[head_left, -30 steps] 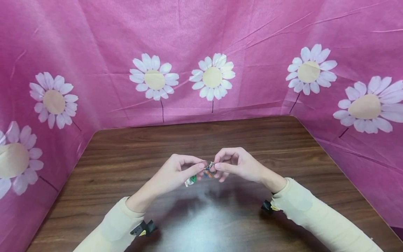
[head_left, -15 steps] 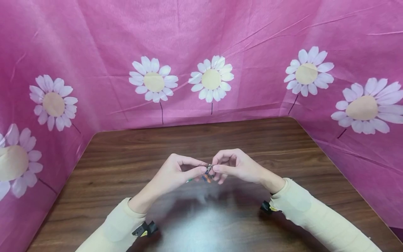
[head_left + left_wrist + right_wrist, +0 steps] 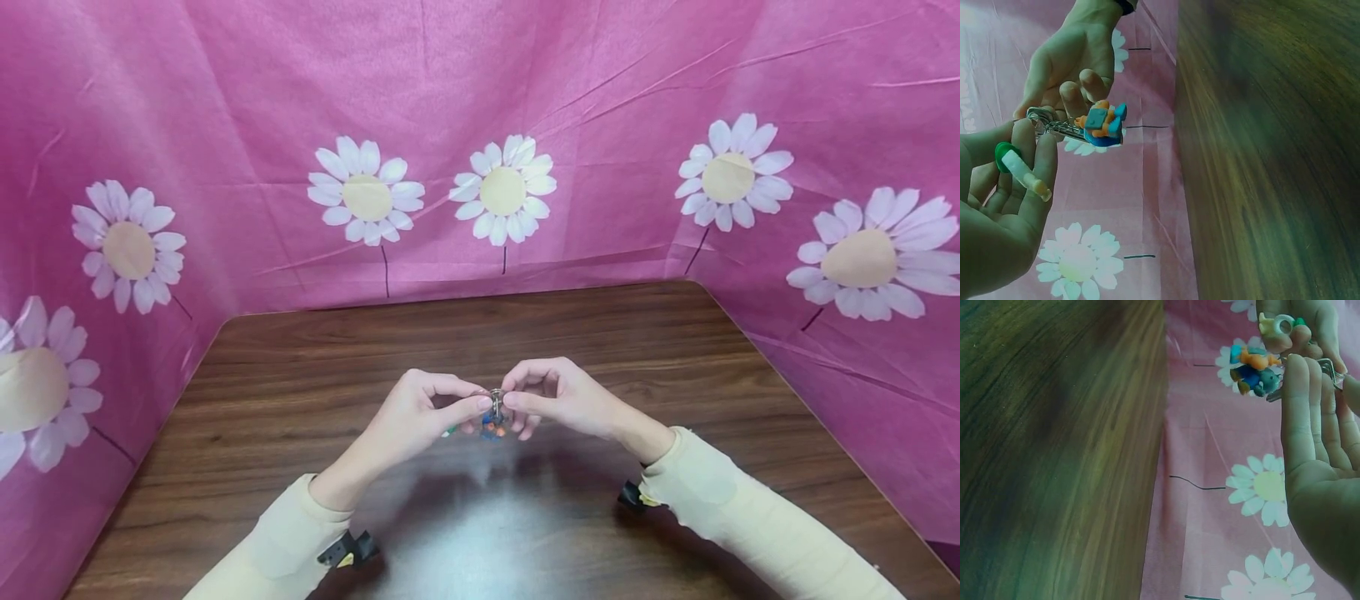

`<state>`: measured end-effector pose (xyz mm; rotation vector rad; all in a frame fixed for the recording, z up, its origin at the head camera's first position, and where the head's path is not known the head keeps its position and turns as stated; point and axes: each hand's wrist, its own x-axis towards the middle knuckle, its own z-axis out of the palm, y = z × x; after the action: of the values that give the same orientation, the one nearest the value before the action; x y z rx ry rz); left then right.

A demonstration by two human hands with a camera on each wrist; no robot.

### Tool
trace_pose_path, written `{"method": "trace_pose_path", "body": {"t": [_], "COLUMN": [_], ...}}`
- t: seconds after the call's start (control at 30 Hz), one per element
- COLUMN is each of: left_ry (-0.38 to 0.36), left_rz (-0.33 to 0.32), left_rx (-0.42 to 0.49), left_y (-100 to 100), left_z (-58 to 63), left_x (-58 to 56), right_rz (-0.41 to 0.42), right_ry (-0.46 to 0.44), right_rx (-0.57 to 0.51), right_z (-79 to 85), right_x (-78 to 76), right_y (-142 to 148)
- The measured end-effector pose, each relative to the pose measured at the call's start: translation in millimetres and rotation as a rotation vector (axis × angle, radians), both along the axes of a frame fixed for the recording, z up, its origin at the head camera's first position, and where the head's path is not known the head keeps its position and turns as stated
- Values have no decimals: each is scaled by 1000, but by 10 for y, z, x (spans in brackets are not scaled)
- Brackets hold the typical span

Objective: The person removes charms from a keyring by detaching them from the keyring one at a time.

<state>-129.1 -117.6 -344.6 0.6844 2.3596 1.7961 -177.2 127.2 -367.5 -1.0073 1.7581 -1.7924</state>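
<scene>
Above the middle of the table, both hands meet at a keychain's metal rings (image 3: 496, 400). My left hand (image 3: 420, 417) pinches the rings between thumb and index finger from the left. From the other side, my right hand (image 3: 573, 400) pinches them with thumb and fingertips. Small figure charms hang below: an orange and blue one (image 3: 1102, 124) on a short chain, and a teal and blue one (image 3: 1254, 380) beside it. A white and green charm (image 3: 1017, 167) dangles against the left fingers. Exactly how the rings link is hidden by the fingertips.
A dark wood-grain table (image 3: 315, 350) lies under the hands. Pink cloth (image 3: 600, 167) with printed white daisies walls off its back and both sides. Black straps (image 3: 348, 548) sit at the cuffs of the pale sleeves (image 3: 281, 533).
Both hands have drawn slightly closer together around the rings. The orange and blue charms now hang lower between them, while the white and green charm is mostly behind the left fingers.
</scene>
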Motion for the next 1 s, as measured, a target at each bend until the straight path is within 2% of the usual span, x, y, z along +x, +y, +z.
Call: {"method": "trace_pose_path", "body": {"t": [0.17, 0.37, 0.8, 1.0], "left_ry": [-22, -46, -52, -78], "left_rz": [13, 1, -19, -3], "left_rx": [32, -4, -20, -42], "left_y": [11, 18, 41, 38], "left_z": [-12, -25, -4, 13], "left_x": [-8, -19, -49, -43], "right_rz": [-22, -88, -139, -161], "right_ry": [-10, 8, 57, 75], "right_rx": [-6, -19, -87, -105], "right_z": [-45, -54, -68, -62], "right_x": [9, 18, 8, 6], "right_y": [-5, 7, 20, -1]}}
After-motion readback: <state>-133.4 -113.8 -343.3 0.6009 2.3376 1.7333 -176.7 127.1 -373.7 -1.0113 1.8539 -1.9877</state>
